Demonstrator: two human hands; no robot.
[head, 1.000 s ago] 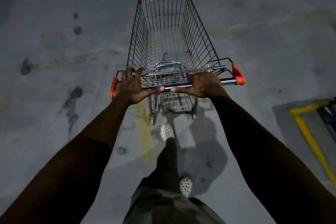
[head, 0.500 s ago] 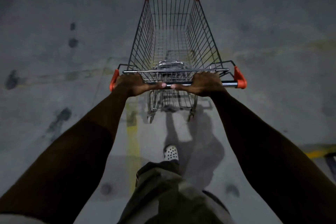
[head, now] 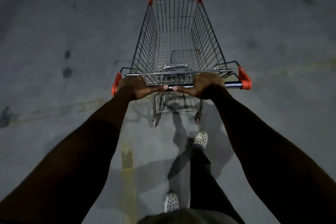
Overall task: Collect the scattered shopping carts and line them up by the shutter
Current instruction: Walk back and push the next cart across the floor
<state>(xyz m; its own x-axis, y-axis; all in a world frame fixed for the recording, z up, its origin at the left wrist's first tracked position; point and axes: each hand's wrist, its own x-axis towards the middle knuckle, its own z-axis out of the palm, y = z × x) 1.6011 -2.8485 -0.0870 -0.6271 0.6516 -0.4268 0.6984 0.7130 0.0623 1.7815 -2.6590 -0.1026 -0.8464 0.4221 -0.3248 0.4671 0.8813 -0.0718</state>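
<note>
Gripping the handle bar (head: 233, 84) from above, the left hand (head: 133, 87) sits at the bar's left end, just beside the orange end cap (head: 115, 83). Its fingers are curled over the bar and its thumb is stretched along it toward the middle. The right hand (head: 207, 86) clasps the same bar right of centre in the same way, its thumb tip almost meeting the left thumb. A bare stretch of bar shows between this hand and the right orange cap (head: 245, 79). Both arms reach out nearly straight. The shopping cart (head: 207, 29) stands directly ahead of the person on the grey concrete floor (head: 54, 42), its wire basket pointing away. Its rear wheels (head: 155, 122) rest on the floor just ahead of a white perforated shoe (head: 200, 138); a second shoe (head: 171, 202) is nearer the body. A worn yellow line (head: 127, 169) runs along the floor beside the left arm, and dark stains (head: 67, 72) mark the concrete to the cart's left.
</note>
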